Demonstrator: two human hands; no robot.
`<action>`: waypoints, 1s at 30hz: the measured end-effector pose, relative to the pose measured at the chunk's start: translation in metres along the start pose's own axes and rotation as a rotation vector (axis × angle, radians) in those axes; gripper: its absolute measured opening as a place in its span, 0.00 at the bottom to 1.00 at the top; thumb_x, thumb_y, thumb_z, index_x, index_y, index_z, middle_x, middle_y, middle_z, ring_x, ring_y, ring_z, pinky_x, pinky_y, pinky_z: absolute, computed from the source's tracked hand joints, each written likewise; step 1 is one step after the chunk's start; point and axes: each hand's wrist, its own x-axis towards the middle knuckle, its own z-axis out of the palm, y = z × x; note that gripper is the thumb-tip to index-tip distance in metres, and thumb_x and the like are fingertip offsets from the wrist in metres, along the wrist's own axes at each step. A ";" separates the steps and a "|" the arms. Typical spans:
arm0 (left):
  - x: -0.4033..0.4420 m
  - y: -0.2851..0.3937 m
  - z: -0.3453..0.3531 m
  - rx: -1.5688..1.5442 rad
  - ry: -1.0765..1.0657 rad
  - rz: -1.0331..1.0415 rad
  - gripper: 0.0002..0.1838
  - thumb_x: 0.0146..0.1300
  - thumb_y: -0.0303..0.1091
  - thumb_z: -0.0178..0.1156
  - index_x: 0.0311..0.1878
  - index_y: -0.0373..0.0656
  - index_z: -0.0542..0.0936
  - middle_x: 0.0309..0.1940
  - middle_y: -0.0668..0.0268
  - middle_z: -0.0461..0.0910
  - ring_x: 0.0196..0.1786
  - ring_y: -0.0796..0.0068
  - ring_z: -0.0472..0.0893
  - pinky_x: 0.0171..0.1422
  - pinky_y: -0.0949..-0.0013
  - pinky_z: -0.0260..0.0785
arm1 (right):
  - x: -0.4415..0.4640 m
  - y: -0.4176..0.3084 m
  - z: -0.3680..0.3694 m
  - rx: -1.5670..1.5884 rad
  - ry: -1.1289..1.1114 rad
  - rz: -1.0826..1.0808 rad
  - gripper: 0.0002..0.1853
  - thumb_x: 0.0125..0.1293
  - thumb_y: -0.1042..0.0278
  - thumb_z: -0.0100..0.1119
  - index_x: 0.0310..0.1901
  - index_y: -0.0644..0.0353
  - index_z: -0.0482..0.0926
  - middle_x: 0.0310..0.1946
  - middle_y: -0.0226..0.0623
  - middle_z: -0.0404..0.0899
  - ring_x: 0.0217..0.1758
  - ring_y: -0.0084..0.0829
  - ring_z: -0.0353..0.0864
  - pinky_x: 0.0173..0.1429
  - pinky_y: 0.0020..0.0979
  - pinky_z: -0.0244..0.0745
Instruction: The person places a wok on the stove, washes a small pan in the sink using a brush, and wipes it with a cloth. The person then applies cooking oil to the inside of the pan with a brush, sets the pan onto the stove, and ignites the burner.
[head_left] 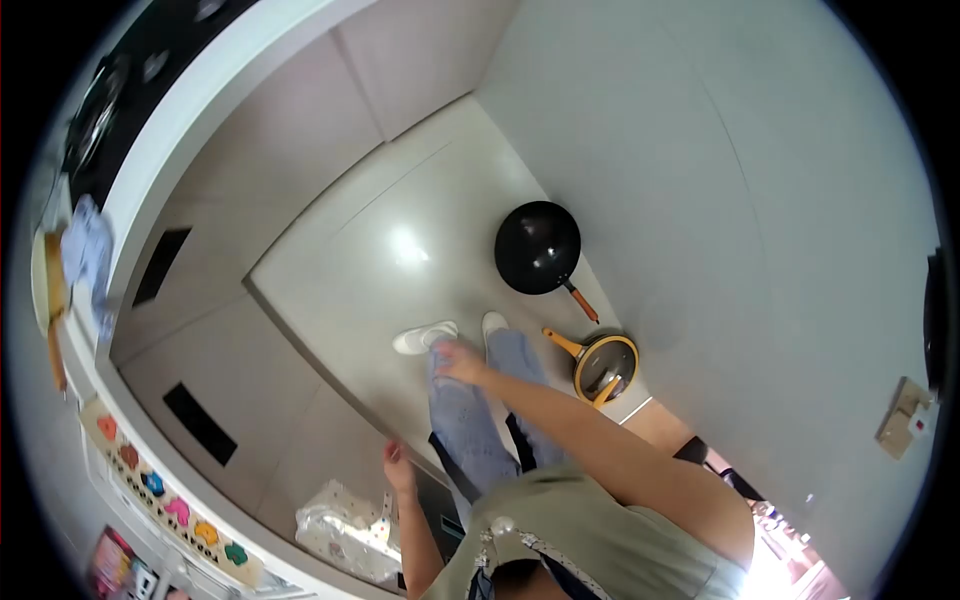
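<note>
Above the floor (pixel 390 205) with a black wok (pixel 537 247) and glass-lidded pan (pixel 606 362), my right hand (pixel 461 362) and left hand (pixel 398 466) hang; whether their fingers are closed, I cannot tell.

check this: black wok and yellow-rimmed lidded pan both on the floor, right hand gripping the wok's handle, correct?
Not quite: the right hand isn't gripping the handle of the black wok; the head view shows that hand apart from it, in front of the trousers. The wok and the yellow-rimmed lidded pan are both on the floor.
</note>
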 end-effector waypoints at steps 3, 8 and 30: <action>0.026 -0.018 0.004 0.142 -0.036 0.060 0.17 0.59 0.27 0.58 0.52 0.36 0.71 0.44 0.60 0.75 0.45 0.71 0.76 0.50 0.70 0.68 | -0.024 0.103 -0.104 -0.055 0.594 0.701 0.29 0.47 0.61 0.65 0.52 0.60 0.72 0.45 0.41 0.76 0.52 0.35 0.75 0.55 0.33 0.70; 0.078 -0.040 0.018 0.451 -0.109 0.128 0.18 0.58 0.28 0.58 0.52 0.37 0.71 0.44 0.59 0.75 0.43 0.70 0.76 0.48 0.70 0.68 | -0.054 0.280 -0.258 -0.609 0.262 1.000 0.50 0.53 0.41 0.57 0.66 0.69 0.47 0.66 0.46 0.54 0.70 0.37 0.53 0.66 0.38 0.57; 0.061 -0.051 -0.003 0.580 -0.197 0.055 0.15 0.59 0.36 0.59 0.44 0.35 0.76 0.35 0.60 0.80 0.39 0.72 0.78 0.46 0.71 0.69 | -0.048 0.201 -0.233 0.435 0.313 0.667 0.04 0.51 0.70 0.53 0.25 0.59 0.71 0.15 0.32 0.70 0.13 0.26 0.69 0.16 0.30 0.65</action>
